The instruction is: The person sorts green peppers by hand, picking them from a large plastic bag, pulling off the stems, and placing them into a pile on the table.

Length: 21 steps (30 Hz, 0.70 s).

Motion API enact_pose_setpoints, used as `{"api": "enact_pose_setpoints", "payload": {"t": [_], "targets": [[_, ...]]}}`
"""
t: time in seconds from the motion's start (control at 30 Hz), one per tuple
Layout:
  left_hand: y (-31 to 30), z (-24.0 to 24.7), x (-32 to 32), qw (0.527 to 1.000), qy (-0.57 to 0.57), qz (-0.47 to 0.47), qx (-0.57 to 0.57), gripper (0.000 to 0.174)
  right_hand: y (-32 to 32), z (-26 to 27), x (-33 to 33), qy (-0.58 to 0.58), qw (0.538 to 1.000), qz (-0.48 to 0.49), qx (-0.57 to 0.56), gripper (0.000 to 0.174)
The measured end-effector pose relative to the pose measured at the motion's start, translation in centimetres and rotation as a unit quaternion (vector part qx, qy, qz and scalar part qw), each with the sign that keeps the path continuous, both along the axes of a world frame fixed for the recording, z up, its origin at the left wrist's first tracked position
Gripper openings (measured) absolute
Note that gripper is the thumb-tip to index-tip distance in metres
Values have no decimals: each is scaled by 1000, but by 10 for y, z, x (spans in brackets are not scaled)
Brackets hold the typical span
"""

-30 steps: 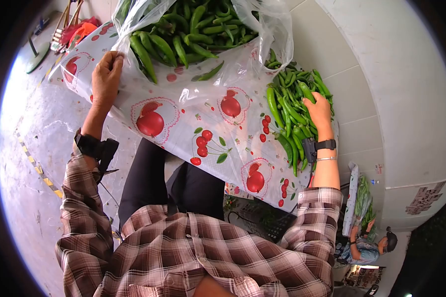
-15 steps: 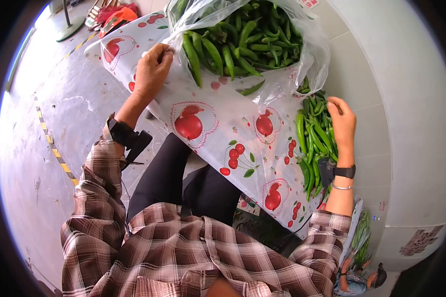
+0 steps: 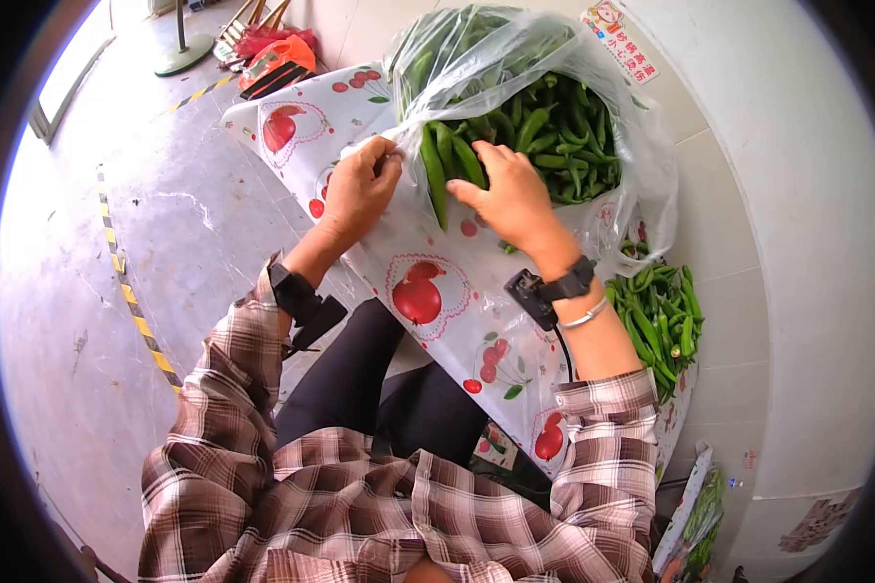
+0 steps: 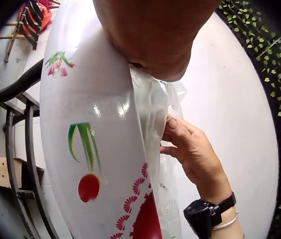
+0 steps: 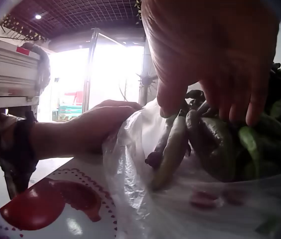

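Note:
A clear plastic bag (image 3: 648,209) lies on its side on the table, its mouth facing me, with many long green peppers (image 3: 578,136) inside. My left hand (image 3: 363,189) grips the bag's left edge, fingers curled in on the film. At the bag's mouth, my right hand (image 3: 517,199) reaches over the front peppers with thumb and fingers spread. In the right wrist view its fingertips hang down right at several peppers (image 5: 212,144), not closed round any of them. To the right, a loose heap of green peppers (image 3: 656,321) lies outside the bag.
A white tablecloth (image 3: 457,335) printed with red fruit covers the table, which runs along a pale wall (image 3: 807,243) on the right. Red and orange bags (image 3: 277,58) are on the floor at the far left. More bagged greens (image 3: 705,525) sit at lower right.
My right hand has left the loose heap and moved left to the bag's mouth. The left hand stays at the bag's edge. The head view has shifted, and the bag's upper film now drapes lower.

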State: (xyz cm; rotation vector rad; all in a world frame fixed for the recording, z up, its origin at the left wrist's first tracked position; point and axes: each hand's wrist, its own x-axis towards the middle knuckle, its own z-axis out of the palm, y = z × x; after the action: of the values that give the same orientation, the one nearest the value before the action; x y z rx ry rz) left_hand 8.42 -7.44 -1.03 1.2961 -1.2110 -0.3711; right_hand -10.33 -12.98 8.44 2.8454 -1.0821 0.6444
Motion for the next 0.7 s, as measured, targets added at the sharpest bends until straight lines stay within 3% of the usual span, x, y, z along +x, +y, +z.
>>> {"api": "enact_pose_setpoints", "payload": {"t": [0.07,0.2,0.3,0.5,0.7], "targets": [[2,2,0,1000,4,0,0,15,1,-4,15,76,993,-73,55,64],[1,1,-1,1000,14,-1,3,14,-3,-13,39,118,983,-124,71,72],[5,8,-2,999,26,-5,37,16,-4,-14,44,117,979,-123,111,78],[4,9,-2,1000,10,-1,27,15,-7,-16,45,100,984,-102,108,73],[1,4,-3,1000,-6,16,-3,16,-1,-17,52,145,976,-123,110,86]]}}
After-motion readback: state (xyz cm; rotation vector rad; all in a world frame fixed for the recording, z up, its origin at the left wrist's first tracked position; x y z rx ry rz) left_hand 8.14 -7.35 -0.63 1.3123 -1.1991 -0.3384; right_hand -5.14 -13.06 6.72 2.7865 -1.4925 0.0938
